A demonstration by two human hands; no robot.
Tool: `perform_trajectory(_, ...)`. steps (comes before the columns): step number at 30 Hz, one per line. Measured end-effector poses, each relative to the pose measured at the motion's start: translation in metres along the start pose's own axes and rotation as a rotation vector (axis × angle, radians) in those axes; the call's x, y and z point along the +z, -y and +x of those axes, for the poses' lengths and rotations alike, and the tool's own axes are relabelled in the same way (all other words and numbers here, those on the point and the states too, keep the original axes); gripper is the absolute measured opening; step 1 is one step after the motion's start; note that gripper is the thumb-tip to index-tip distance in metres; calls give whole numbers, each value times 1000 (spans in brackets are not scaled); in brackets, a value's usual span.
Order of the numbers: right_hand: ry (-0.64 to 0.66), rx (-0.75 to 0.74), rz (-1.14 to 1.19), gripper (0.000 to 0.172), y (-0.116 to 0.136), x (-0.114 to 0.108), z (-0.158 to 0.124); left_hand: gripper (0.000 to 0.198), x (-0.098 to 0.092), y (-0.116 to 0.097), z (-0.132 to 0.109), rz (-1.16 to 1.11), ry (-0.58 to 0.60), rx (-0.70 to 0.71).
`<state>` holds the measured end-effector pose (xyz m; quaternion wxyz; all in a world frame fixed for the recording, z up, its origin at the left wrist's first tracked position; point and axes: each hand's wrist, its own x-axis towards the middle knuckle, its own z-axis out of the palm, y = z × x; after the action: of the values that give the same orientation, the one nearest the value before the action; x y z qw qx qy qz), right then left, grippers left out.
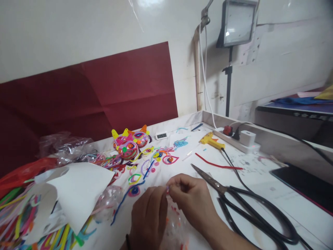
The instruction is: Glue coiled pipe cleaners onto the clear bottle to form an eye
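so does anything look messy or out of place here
Nothing looks clearly damaged. The left side is the messiest: a curled white sheet lies over a jumble of colourful pipe cleaners, partly covering them, with strands pointing every which way.

Scissors (221, 188) are laid at three o'clock from the left hand (149, 208). A glue gun (211, 140) is placed at one.

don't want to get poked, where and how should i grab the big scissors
Probably grip the scissors by the black handle loops, coming from the near right side: the loops lie at the near end, while the pointed blades aim away, leftward.
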<state>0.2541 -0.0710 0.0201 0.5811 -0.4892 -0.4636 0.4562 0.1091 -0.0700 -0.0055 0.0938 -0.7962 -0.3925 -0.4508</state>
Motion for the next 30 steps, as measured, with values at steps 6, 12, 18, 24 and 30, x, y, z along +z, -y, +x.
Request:
perform_trajectory(6, 176, 159, 210, 16, 1, -5, 10, 15, -2, -13, 20, -229, 39, -310)
perform_trajectory(12, 220, 175, 272, 17, 1, -6, 11, 24, -1, -14, 23, -456, 76, -554)
perform_trajectory(18, 197, 185, 301, 14, -4, -1, 9, 26, 4, -19, 19, -541, -11, -668)
perform_trajectory(24, 264, 153, 339, 16, -3, -2, 6, 25, 8, -18, 20, -606, -43, -698)
perform_trajectory(30, 265, 115, 276, 21, 6, -6, 6, 23, 5, -15, 22, -642, 3, -696)
